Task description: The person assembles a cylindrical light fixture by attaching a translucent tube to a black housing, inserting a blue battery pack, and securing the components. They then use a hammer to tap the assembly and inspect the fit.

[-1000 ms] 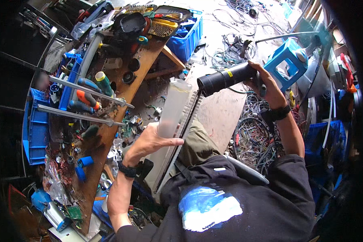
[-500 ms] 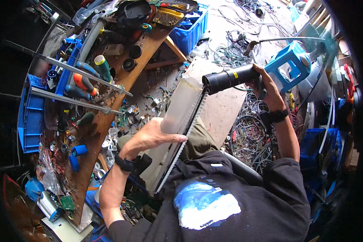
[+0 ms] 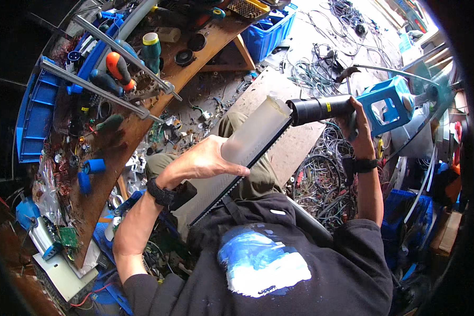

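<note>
A long, frosted translucent housing (image 3: 258, 129) lies slantwise across my lap, with a black toothed strip (image 3: 266, 150) along its near right side. My left hand (image 3: 208, 158) is wrapped around the housing's middle, thumb lying over the strip. At the housing's far end sits a black ribbed cylinder (image 3: 318, 109) bearing a small yellow label; whether the two are joined or only touching, I cannot tell. My right hand (image 3: 360, 129) grips the cylinder's right end from the side, and some of its fingers are hidden behind it.
To the left, a wooden bench (image 3: 108, 179) carries pliers, screwdrivers, a green-and-yellow bottle (image 3: 151, 50) and two metal bars (image 3: 110, 95) jutting out. A blue crate (image 3: 268, 37) stands beyond. Tangled cables (image 3: 321, 179) heap at the right, below a blue frame-shaped thing (image 3: 387, 108).
The housing leans further to the right, and the black cylinder has moved right and levelled out. Both hands keep their grip. The whole view has shifted a little.
</note>
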`<state>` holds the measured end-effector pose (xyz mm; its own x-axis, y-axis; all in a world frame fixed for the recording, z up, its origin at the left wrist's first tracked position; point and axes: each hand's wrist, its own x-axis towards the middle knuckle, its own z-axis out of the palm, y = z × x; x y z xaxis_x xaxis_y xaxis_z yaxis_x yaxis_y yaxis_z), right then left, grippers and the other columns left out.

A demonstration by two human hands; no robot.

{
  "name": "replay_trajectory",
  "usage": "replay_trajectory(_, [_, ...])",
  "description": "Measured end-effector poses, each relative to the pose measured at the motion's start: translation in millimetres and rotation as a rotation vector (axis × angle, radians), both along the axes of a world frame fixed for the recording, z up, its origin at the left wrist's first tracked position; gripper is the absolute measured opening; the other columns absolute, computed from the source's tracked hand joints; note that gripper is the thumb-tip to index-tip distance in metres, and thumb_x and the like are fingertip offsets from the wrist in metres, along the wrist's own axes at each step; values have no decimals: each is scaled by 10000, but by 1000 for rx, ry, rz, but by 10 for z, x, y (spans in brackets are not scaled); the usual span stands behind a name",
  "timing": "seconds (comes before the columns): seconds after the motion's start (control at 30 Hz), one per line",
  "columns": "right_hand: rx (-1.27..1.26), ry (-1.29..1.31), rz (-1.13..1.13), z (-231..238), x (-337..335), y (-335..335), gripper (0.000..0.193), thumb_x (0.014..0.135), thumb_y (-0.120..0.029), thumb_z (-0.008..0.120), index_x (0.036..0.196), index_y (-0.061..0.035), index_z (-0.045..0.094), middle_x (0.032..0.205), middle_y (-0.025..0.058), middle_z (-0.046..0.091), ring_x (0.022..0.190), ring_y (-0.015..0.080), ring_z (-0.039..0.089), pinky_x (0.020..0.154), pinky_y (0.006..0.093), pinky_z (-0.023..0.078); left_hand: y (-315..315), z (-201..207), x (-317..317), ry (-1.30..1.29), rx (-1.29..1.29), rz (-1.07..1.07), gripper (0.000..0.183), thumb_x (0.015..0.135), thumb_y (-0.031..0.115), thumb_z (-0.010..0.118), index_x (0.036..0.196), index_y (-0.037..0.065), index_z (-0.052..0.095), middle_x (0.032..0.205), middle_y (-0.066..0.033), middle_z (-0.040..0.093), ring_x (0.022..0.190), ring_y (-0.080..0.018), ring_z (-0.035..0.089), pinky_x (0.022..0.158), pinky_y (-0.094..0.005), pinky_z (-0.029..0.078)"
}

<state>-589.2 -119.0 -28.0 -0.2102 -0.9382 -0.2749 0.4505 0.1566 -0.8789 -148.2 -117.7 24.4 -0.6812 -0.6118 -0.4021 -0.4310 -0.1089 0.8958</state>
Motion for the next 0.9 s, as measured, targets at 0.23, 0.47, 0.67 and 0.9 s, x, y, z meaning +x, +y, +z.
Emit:
replay_trajectory(0.23, [-164,143,95,-227,-66,130,439,1055,-135,656,1473,-52,550,1243,71,633,1062,153,665,901,286,585,25,-13,5,2,-62,31,489,835,299,895,1154,-35,732,982,-117,788,864,-130,664,859,-351,552])
replay_trajectory(0.47, [18,98,-1,44,170,137,372,993,-366,762,1128,-38,649,921,92,708,757,206,713,643,271,588,-13,81,15,-223,-6,-26,569,804,286,937,1247,-5,730,1086,-87,786,969,-128,656,943,-326,534])
replay_trajectory(0.67, [27,66,-24,-40,208,115,389,996,-381,756,1138,-35,649,922,89,710,757,191,703,645,263,579,26,11,24,-106,-65,14,509,794,327,924,1102,-41,752,950,-134,787,855,-167,700,846,-359,560])
replay_trajectory(0.9, [58,54,-25,-167,152,105,405,983,-400,767,1135,-46,647,935,80,708,760,181,697,649,266,577,14,17,47,-153,-45,-4,563,791,324,946,1193,-12,739,1019,-94,786,903,-130,658,896,-339,549])
